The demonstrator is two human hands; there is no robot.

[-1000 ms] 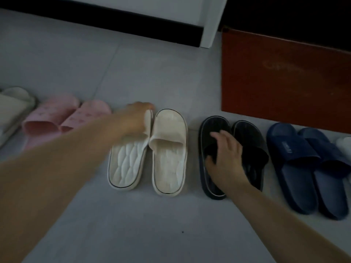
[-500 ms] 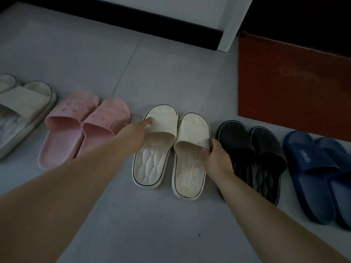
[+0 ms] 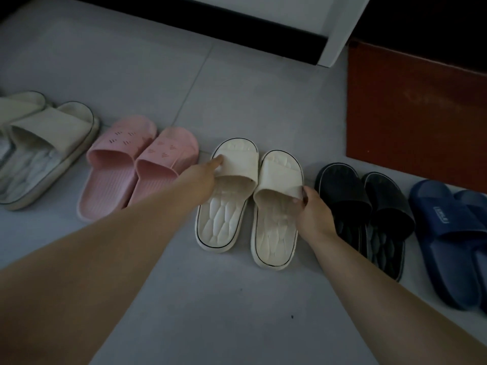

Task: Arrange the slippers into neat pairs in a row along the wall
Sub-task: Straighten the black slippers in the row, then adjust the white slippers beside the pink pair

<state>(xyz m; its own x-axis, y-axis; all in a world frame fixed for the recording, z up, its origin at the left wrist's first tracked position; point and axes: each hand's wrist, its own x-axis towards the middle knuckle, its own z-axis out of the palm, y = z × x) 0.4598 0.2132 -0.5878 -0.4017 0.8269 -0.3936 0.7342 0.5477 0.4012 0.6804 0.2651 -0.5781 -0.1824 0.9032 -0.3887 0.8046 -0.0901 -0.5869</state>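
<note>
Slippers lie in a row on the grey floor, toes away from me. In the middle sits a cream pair: the left cream slipper (image 3: 232, 196) and the right cream slipper (image 3: 276, 209), side by side and touching. My left hand (image 3: 203, 177) grips the left edge of the left cream slipper's strap. My right hand (image 3: 313, 212) holds the right edge of the right cream slipper's strap. A pink pair (image 3: 137, 167) lies to the left, a black pair (image 3: 366, 212) to the right, then a navy pair (image 3: 453, 233).
A beige pair (image 3: 42, 148) lies at the far left, partly cut off. A red-brown panel (image 3: 416, 111) stands behind the black and navy pairs. A dark skirting and white frame (image 3: 334, 35) run along the back. Bare grey tiles (image 3: 237, 312) lie in front of the row.
My right hand left the black slipper and took hold of the right cream slipper's strap. My left hand shifted to the left edge of the left cream slipper. The view panned left.
</note>
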